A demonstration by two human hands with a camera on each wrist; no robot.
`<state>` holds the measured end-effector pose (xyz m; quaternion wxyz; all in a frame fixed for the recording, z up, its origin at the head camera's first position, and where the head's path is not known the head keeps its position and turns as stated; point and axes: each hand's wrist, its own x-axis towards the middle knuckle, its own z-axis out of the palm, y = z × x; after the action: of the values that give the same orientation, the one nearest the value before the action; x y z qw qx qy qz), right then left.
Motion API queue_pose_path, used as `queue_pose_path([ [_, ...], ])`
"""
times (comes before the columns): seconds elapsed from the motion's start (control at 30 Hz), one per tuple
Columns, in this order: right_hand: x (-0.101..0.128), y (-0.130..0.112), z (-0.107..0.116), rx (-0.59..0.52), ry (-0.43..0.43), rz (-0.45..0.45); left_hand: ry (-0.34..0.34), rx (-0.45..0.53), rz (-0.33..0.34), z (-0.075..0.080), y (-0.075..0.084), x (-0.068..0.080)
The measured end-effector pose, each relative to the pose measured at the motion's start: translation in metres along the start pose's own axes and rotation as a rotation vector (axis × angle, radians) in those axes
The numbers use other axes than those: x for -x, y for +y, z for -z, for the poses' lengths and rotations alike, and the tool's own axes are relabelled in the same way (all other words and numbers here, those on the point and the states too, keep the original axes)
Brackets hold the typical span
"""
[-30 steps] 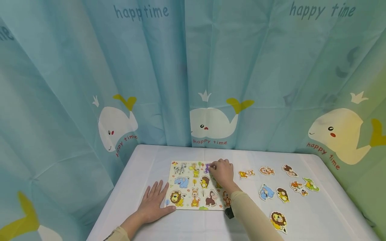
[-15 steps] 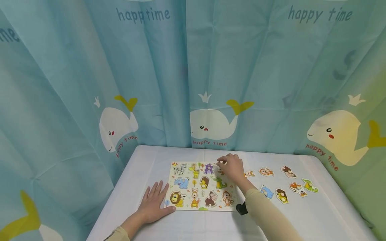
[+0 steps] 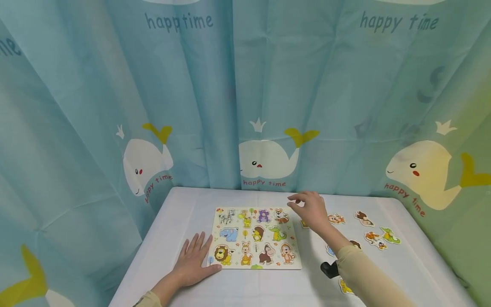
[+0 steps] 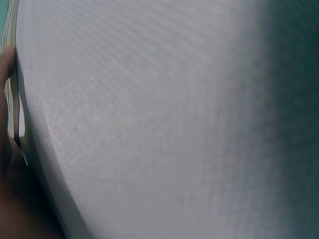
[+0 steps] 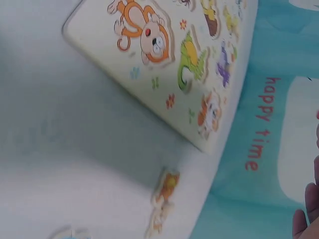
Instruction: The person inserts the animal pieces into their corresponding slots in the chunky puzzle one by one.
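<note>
My left hand (image 3: 193,261) lies flat, fingers spread, at the left edge of the animal board (image 3: 251,242) on the desk (image 3: 268,288). My right hand (image 3: 312,212) hovers off the board's far right corner, empty, thumb and forefinger loosely curved. Loose animal pieces (image 3: 364,219) lie right of the board.

**Soft Light, One Blurry Picture**

The head view is fairly bright and clear. The blue curtain (image 3: 207,94) goes yellow-green on the right, and its folds lean out at both sides. A soft grey shadow lies on the worktop (image 3: 180,213) by the right sleeve (image 3: 370,277). The left wrist view is very blurry: pale cloth (image 4: 139,109) fades into dark green. The right wrist view is a bit dim and fuzzy, with a wide shadow beside the board (image 5: 94,32).
</note>
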<state>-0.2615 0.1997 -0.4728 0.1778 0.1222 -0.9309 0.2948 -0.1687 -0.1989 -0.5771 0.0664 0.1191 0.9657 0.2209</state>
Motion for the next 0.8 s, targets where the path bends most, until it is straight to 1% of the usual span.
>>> queue_pose_path([
  [0.2, 0.007, 0.008, 0.025, -0.009, 0.030, 0.013, 0.000, 0.021, -0.005, 0.003, 0.003, 0.002],
  [0.43, 0.016, 0.019, 0.050, 0.006, 0.057, 0.016, 0.019, -0.006, 0.003, 0.001, 0.003, 0.000],
  [0.63, 0.021, 0.029, 0.074, 0.023, 0.078, 0.010, -0.012, 0.007, 0.005, 0.005, 0.008, 0.002],
  [0.7, 0.022, 0.033, 0.083, 0.033, 0.094, 0.015, -0.006, 0.018, -0.005, 0.006, 0.008, 0.003],
  [0.8, 0.024, 0.036, 0.093, 0.047, 0.113, 0.013, -0.003, 0.009, -0.004, 0.005, 0.006, 0.002],
])
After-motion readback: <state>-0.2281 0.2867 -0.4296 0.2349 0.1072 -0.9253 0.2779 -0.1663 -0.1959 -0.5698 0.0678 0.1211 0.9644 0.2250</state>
